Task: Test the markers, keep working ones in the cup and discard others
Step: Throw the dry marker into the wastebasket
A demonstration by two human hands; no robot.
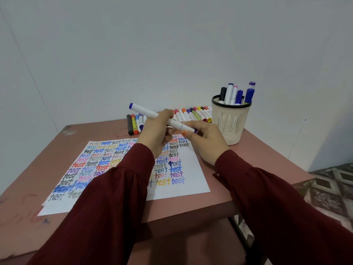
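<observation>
Pinkish-brown table (57,153) against a plain pale wall, patterned floor tile (334,186) visible off to the right. Both hands are raised over a paper sheet (193,169) filled with "test" written in many colours; the dark red sleeves (107,197) cover its middle and lower rows. Left hand (154,131) is wrapped around the middle of a white marker (145,111), fingers curled on the barrel, blue cap sticking out up-left of it. Right hand (206,138) pinches the marker's other end with thumb and fingertips. That tip is mostly covered, so I can't tell whether it is capped. Beyond both hands, a row of markers (193,113) lies along the table's far edge, its middle section blocked by the left hand. Mesh cup (231,123) stands beyond and right of the right hand, near but apart, with several markers upright inside (229,92). Labels are too small to read.
</observation>
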